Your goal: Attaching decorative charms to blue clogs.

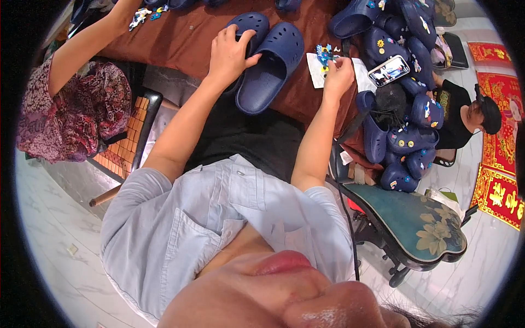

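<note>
Two navy clogs with holes in their uppers lie side by side on the brown cloth in front of me. My left hand (228,57) is over the left clog (252,23), its fingers curled on the opening. The thumb reaches toward the right clog (273,65), which sits toe away from me. Farther right, my right hand (340,76) pinches at a small cluster of blue, white and yellow shoe charms (326,53) above a white paper (315,74). Its fingertips partly hide which charm they hold.
A lit phone (389,71) leans by a heap of charm-studded navy clogs (414,139) on the right. The brown cloth (164,41) covers the table. Another person's arm (90,46) reaches toward charms (140,18) at left. A padded chair (404,218) and a cable (350,224) are nearby.
</note>
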Demonstrator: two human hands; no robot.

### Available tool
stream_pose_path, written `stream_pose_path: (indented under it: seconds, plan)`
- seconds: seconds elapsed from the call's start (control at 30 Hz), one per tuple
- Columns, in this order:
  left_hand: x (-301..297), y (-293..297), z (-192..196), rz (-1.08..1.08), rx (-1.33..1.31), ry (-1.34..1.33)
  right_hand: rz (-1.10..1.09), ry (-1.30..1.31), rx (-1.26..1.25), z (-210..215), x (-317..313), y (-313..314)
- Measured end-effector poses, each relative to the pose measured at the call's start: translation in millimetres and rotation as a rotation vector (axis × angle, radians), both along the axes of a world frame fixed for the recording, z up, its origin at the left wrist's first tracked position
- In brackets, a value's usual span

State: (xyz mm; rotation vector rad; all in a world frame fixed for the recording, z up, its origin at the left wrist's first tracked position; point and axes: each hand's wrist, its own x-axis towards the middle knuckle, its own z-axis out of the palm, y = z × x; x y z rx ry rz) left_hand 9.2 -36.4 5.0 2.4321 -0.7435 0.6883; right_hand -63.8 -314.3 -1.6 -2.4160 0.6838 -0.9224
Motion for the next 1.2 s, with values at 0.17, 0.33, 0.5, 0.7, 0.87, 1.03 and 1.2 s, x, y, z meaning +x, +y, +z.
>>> stream_pose_path:
  seconds: [0.17, 0.33, 0.5, 0.7, 0.87, 1.03, 1.2]
  plan:
    - [0.7, -0.9, 0.5, -0.001, -0.002, 0.006, -0.013, 0.030, -0.071, -16.9, -9.2, -16.5]
    - [0.4, -0.1, -0.5, -0.006, 0.009, -0.008, 0.008, 0.034, -0.088, -18.9, -13.6, -12.4]
    - [1.0, -0.4, -2.6, 0.006, 0.011, -0.037, 0.032, -0.163, 0.020, -22.8, -28.5, -18.9]
    - [4.2, 0.7, -3.1, 0.003, 0.011, -0.067, -0.052, -0.224, 0.092, -24.2, -62.2, -17.5]
    - [4.6, 0.8, -4.1, 0.009, 0.006, -0.076, -0.128, -0.270, 0.120, -33.7, -76.5, 1.9]
    - [5.7, -0.6, -6.2, -0.006, 0.006, -0.046, -0.086, -0.278, -0.047, -44.8, -78.8, 21.7]
    - [7.1, -1.1, -5.9, 0.011, 0.009, -0.078, -0.080, -0.308, 0.005, -42.1, -77.7, 21.5]
